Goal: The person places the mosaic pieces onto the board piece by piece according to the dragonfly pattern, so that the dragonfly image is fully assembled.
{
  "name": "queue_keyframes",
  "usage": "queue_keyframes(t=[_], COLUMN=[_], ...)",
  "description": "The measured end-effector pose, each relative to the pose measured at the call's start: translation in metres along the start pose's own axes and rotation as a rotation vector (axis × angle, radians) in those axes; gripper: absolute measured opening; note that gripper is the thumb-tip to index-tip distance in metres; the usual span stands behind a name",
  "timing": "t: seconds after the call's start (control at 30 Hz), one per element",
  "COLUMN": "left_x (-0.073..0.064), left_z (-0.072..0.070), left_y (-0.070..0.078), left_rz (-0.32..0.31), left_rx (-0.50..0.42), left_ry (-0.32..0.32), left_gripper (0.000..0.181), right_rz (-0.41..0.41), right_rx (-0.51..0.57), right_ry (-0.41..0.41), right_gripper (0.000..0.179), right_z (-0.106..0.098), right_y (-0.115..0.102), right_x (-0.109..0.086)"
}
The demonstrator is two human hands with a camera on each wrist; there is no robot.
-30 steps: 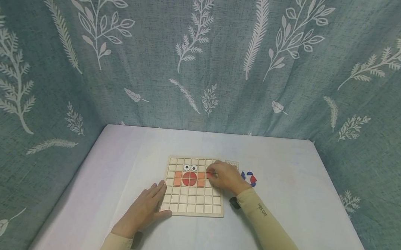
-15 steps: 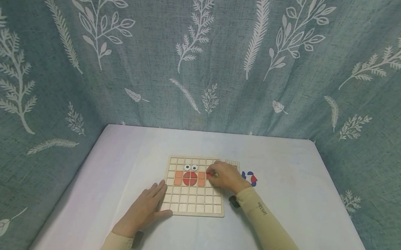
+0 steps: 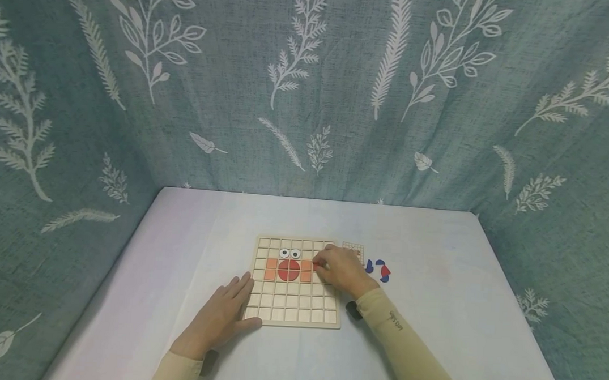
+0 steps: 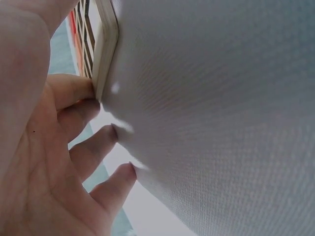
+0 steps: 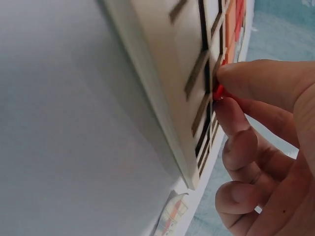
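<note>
We were partway through filling the wooden grid board [image 3: 295, 282] on the worktop [image 3: 432, 309]. Set in already were two white eye pieces [image 3: 290, 253], one red disc [image 3: 288, 270] and, as far as we could count, four orange squares [image 3: 270, 269] flanking it; most cells below and around remained bare.

Our right hand [image 3: 343, 271] hovered over the board's right side, its thumb and forefinger pinched on one small red piece [image 5: 218, 91] held right at a cell next to the orange squares, not yet seated, by our judgement.

Our left hand [image 3: 222, 317] lay flat, its fingers [image 4: 83, 110] straight against the board's near left edge.

Beside the board lay a small card [image 3: 355, 248] and a few loose blue and red pieces [image 3: 377, 269], perhaps three; the exact number was unclear.
</note>
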State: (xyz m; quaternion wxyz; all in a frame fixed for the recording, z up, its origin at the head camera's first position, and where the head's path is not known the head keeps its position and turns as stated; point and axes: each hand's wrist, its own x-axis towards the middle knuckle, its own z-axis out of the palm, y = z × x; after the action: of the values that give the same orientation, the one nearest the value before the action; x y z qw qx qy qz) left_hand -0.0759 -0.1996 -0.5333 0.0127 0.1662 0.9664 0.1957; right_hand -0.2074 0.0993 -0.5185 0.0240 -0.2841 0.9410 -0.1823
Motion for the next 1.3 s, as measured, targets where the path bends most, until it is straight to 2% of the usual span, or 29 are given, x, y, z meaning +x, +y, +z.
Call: queue_keyframes(t=[0.2, 0.37, 0.63, 0.73, 0.93, 1.1, 1.3], left_x=[0.002, 0.003, 0.001, 0.001, 0.0, 0.0, -0.001], left_z=[0.0, -0.001, -0.004, -0.005, -0.005, -0.002, -0.001], left_y=[0.0, 0.002, 0.003, 0.002, 0.003, 0.002, 0.001], left_rz=[-0.021, -0.031, -0.017, -0.012, -0.023, -0.033, -0.015], left_rx=[-0.009, -0.012, -0.024, -0.015, -0.018, -0.013, -0.002], left_ry=[-0.029, -0.042, -0.026, -0.026, -0.022, -0.03, -0.013], left_gripper=[0.093, 0.093, 0.092, 0.092, 0.091, 0.091, 0.091], right_rz=[0.011, 0.041, -0.002, 0.009, 0.078, 0.123, 0.225], right_rx=[0.015, 0.086, 0.104, 0.131, 0.139, 0.147, 0.116], right_ry=[0.015, 0.024, 0.219, 0.244, 0.201, 0.124, 0.054], right_gripper=[0.021, 0.023, 0.022, 0.023, 0.029, 0.031, 0.03], right_z=[0.001, -0.011, -0.04, -0.048, -0.054, -0.05, -0.044], right_y=[0.001, 0.005, 0.03, 0.037, 0.046, 0.054, 0.062], right_x=[-0.004, -0.014, -0.039, -0.049, -0.068, -0.083, -0.099])
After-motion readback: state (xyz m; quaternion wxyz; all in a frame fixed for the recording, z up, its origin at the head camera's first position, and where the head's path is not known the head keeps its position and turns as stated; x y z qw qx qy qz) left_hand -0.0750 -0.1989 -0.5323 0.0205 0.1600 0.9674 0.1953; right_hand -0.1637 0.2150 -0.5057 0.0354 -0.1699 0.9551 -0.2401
